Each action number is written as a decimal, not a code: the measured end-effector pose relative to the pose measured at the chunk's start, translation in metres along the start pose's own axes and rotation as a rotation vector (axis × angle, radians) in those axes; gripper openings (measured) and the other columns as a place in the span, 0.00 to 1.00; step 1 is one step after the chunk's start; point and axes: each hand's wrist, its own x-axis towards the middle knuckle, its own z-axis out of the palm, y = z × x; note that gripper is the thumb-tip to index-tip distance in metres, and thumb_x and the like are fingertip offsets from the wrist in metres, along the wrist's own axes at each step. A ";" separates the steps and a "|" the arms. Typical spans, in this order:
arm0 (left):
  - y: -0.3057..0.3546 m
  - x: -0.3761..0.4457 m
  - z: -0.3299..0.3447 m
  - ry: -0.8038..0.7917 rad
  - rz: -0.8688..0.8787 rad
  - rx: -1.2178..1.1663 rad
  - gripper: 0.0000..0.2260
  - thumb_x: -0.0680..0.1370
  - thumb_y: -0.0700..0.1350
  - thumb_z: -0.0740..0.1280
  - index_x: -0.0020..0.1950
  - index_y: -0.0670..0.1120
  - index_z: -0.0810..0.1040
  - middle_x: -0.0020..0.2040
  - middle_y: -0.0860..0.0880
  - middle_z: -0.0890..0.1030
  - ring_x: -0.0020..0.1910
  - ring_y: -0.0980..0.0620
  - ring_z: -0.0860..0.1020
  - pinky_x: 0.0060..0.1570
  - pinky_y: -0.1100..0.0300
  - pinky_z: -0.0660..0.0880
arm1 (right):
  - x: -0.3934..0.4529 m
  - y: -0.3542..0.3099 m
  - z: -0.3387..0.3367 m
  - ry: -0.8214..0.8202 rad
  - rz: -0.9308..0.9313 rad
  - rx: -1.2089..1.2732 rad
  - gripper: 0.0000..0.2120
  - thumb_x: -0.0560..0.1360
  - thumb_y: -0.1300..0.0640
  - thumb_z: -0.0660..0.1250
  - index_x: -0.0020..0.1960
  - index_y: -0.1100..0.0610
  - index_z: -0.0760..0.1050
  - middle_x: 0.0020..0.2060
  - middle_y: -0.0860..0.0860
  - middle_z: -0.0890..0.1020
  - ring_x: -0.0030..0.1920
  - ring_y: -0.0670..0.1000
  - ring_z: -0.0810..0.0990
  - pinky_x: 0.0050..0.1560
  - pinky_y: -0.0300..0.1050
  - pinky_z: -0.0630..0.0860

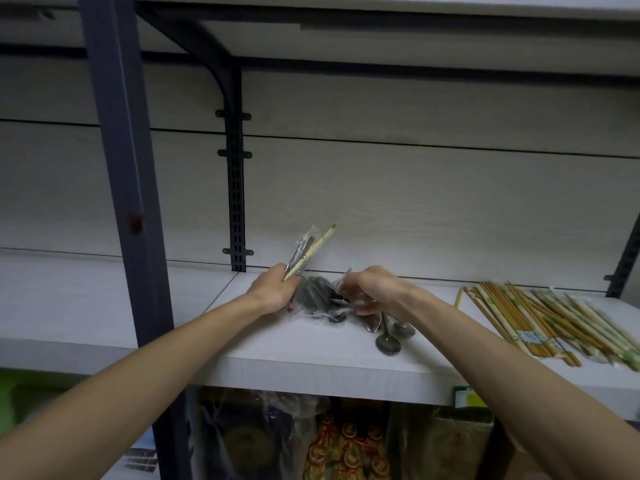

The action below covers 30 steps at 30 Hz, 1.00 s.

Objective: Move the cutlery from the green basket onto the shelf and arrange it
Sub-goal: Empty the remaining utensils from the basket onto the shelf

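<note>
On the white shelf (298,355), my left hand (273,289) grips a bundle of wrapped cutlery and a pale chopstick (311,252) that points up and to the right. My right hand (372,289) curls its fingers over a heap of metal spoons (388,336) and plastic-wrapped cutlery (317,296) lying between the two hands; it seems to pinch a thin metal handle. A fan of wooden chopsticks (540,323), some in paper sleeves, lies on the shelf to the right. Of the green basket only a green patch (14,400) shows at the lower left.
A dark blue upright post (131,202) stands in front of the shelf's left part. A black bracket rail (236,188) runs up the back wall. Another shelf board hangs overhead. Below the shelf sit packaged goods in plastic (346,441).
</note>
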 end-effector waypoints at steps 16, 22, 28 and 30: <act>0.062 -0.003 -0.005 -0.142 0.193 0.109 0.04 0.81 0.42 0.65 0.46 0.47 0.76 0.35 0.49 0.83 0.28 0.49 0.76 0.30 0.60 0.72 | -0.013 0.001 -0.032 0.110 -0.088 0.275 0.20 0.78 0.43 0.67 0.56 0.59 0.81 0.50 0.53 0.87 0.46 0.50 0.82 0.44 0.43 0.77; 0.107 -0.008 0.029 -0.265 0.232 0.158 0.05 0.79 0.42 0.64 0.44 0.46 0.74 0.33 0.49 0.79 0.30 0.50 0.75 0.29 0.61 0.70 | -0.025 0.016 -0.056 0.215 -0.045 0.397 0.13 0.80 0.55 0.67 0.60 0.62 0.81 0.47 0.53 0.87 0.40 0.49 0.83 0.33 0.37 0.74; 0.130 -0.010 0.065 -0.288 0.281 0.156 0.07 0.79 0.43 0.64 0.41 0.47 0.72 0.32 0.47 0.78 0.26 0.51 0.74 0.29 0.60 0.71 | -0.039 0.032 -0.088 0.211 0.072 0.425 0.19 0.77 0.44 0.70 0.56 0.60 0.79 0.48 0.54 0.87 0.36 0.48 0.84 0.27 0.37 0.73; 0.139 -0.014 0.072 -0.284 0.330 0.299 0.05 0.79 0.46 0.66 0.44 0.48 0.73 0.35 0.49 0.80 0.31 0.50 0.77 0.34 0.57 0.74 | -0.042 0.037 -0.095 0.218 0.056 0.458 0.14 0.77 0.47 0.71 0.52 0.58 0.80 0.47 0.54 0.87 0.34 0.47 0.82 0.24 0.36 0.71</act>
